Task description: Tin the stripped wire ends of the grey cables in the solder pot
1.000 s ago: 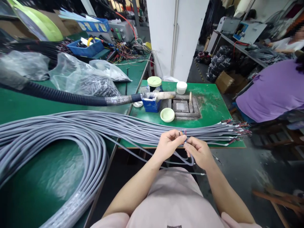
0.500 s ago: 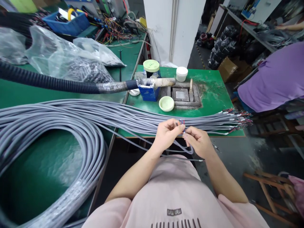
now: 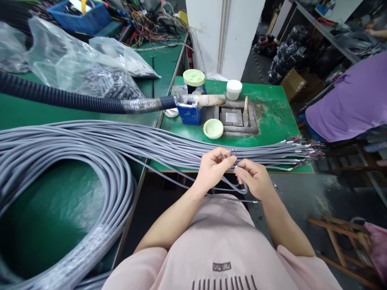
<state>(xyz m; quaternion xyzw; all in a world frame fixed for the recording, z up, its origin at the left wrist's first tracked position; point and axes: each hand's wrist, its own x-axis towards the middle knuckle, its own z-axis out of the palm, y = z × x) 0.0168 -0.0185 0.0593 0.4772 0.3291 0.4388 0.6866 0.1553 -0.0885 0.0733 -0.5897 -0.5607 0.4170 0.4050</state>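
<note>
In front of my body, my left hand (image 3: 216,166) pinches the thin coloured wires (image 3: 233,154) fanning out from the end of a grey cable. My right hand (image 3: 253,177) closes on the same cable (image 3: 245,189) just below those wires, where the sheath loops downward. Behind my hands a thick bundle of grey cables (image 3: 169,147) runs across the bench, its stripped ends (image 3: 305,149) lying at the right. A single loose cable end (image 3: 256,201) hangs below my right hand.
A solder pot (image 3: 232,117) is set into the green bench (image 3: 272,108). Around it are a pale green dish (image 3: 213,129), a white jar (image 3: 234,89), a blue box (image 3: 191,113) and a black hose (image 3: 99,102). A person in purple (image 3: 350,100) is at the right.
The view has shifted slightly, so the bench items sit a little higher. My hands keep nearly the same place, with the wires slightly rearranged between the fingers.
</note>
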